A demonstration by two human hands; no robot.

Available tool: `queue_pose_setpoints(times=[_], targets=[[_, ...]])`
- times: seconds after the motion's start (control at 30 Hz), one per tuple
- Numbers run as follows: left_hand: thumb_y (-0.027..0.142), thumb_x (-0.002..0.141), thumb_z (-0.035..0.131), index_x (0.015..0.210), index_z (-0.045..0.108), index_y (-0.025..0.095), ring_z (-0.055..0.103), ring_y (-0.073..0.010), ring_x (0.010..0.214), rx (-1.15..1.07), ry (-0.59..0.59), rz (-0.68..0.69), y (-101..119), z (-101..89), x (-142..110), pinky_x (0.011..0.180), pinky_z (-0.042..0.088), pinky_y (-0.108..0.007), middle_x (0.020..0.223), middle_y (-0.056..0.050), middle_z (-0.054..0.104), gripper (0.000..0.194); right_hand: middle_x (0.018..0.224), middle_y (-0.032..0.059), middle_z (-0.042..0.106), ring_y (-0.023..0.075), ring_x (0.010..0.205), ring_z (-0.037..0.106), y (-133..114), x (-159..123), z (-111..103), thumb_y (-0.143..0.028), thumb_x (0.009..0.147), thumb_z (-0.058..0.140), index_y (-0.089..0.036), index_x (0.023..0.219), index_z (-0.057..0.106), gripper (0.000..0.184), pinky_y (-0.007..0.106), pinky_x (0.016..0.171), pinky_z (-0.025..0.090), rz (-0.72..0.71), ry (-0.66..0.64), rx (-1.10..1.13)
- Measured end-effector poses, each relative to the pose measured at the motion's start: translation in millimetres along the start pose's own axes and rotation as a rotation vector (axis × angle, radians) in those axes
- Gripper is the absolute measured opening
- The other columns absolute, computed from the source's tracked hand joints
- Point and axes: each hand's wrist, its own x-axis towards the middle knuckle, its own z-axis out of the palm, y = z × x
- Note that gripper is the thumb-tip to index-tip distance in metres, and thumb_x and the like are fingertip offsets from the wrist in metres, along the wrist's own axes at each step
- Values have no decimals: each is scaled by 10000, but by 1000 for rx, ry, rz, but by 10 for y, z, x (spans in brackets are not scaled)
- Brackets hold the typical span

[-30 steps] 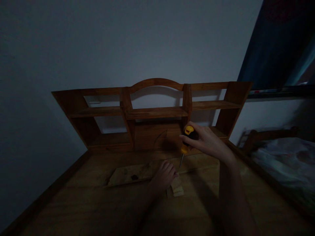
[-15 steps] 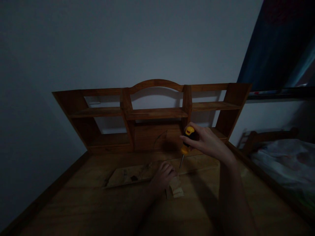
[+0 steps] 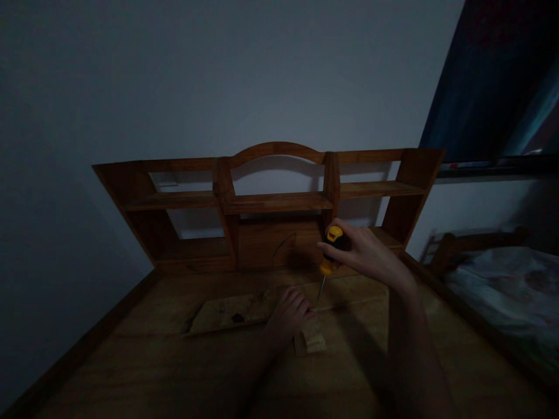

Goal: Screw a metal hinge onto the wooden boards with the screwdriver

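Note:
My right hand (image 3: 356, 250) is closed round the yellow and black handle of a screwdriver (image 3: 329, 249). Its thin metal shaft points down and slightly left, the tip close to my left hand's fingertips and just over a long wooden board (image 3: 222, 311). My left hand (image 3: 290, 314) lies on that board with its fingers curled together, gripping the wood. Beside it, toward me, a short pale wooden piece (image 3: 314, 340) sticks out. In the dim light I cannot tell whether the tip touches anything. The board has a dark knot and a rough left end.
The board lies on a wooden desktop (image 3: 152, 372). A wooden shelf unit (image 3: 279, 202) with an arched top stands at the back against the wall. To the right are a plastic-covered heap (image 3: 506, 285) and a dark curtain (image 3: 489, 81).
The screwdriver has moved slightly down and left, its tip now lower beside my left hand. My left hand's fingers have shifted a little on the wood.

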Motion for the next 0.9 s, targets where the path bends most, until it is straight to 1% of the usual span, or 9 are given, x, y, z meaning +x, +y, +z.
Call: queue_pose_setpoints(times=[0.1, 0.2, 0.4, 0.53, 0.6, 0.67, 0.77, 0.83, 0.9], targets=[[393, 923, 590, 815, 574, 170, 573, -195, 866, -16, 21, -4, 1, -23, 5, 986, 441, -428, 818, -26, 611, 249, 677, -39, 541, 130, 620, 523, -3, -1, -6, -549, 876, 584, -224, 860, 487, 339, 243, 551, 316, 5, -9, 12], [382, 927, 588, 825, 573, 175, 570, -195, 863, -14, 8, -8, 2, -30, 6, 986, 445, -432, 819, -25, 607, 231, 675, -39, 534, 128, 615, 515, -13, -4, -14, -552, 879, 579, -224, 844, 483, 343, 241, 546, 314, 10, -5, 14], [233, 950, 525, 917, 585, 173, 544, -197, 955, -42, -112, 46, 39, -117, 10, 1024, 420, -419, 931, -38, 602, 91, 678, -35, 536, 130, 619, 518, 1, -5, -18, -548, 873, 590, -222, 849, 490, 342, 243, 553, 323, 6, 11, 8], [173, 956, 463, 1006, 601, 185, 526, -212, 1010, -96, -153, 58, 48, -175, -22, 1040, 392, -449, 990, -56, 584, 147, 677, -34, 546, 128, 612, 527, 0, -6, -18, -544, 876, 586, -219, 843, 495, 340, 240, 544, 324, 11, 4, 24], [136, 943, 458, 1032, 607, 192, 522, -220, 1022, -113, -152, 45, 33, -154, -46, 1029, 396, -452, 1006, -64, 579, 182, 674, -35, 541, 124, 601, 521, -7, -7, -20, -545, 876, 583, -217, 841, 497, 341, 237, 535, 320, 13, 1, 29], [121, 923, 493, 1039, 607, 193, 523, -224, 1020, -121, -146, 38, 8, -102, -67, 1028, 395, -449, 1011, -65, 579, 179, 672, -34, 532, 124, 601, 513, -12, -8, -23, -554, 870, 585, -216, 838, 502, 350, 237, 533, 318, 6, 16, 21], [149, 917, 546, 1007, 602, 190, 531, -218, 1017, -108, -134, 27, -25, -14, -76, 1049, 384, -445, 999, -57, 586, 114, 670, -31, 530, 127, 601, 507, -10, -10, -28, -562, 868, 582, -215, 844, 513, 355, 237, 530, 314, 2, 28, 5], [179, 932, 547, 970, 596, 185, 538, -208, 1018, -75, -120, 29, -35, 21, -68, 1069, 373, -437, 982, -49, 592, 62, 669, -31, 539, 127, 598, 513, -9, -18, -33, -563, 873, 575, -215, 848, 517, 354, 237, 529, 316, 5, 22, -3], [200, 945, 537, 957, 589, 175, 543, -205, 1028, -30, -114, 48, -34, 31, -53, 1086, 361, -429, 985, -47, 598, 58, 677, -28, 561, 128, 599, 527, -16, -34, -46, -557, 880, 569, -215, 866, 525, 345, 236, 532, 326, 7, 26, -14]])
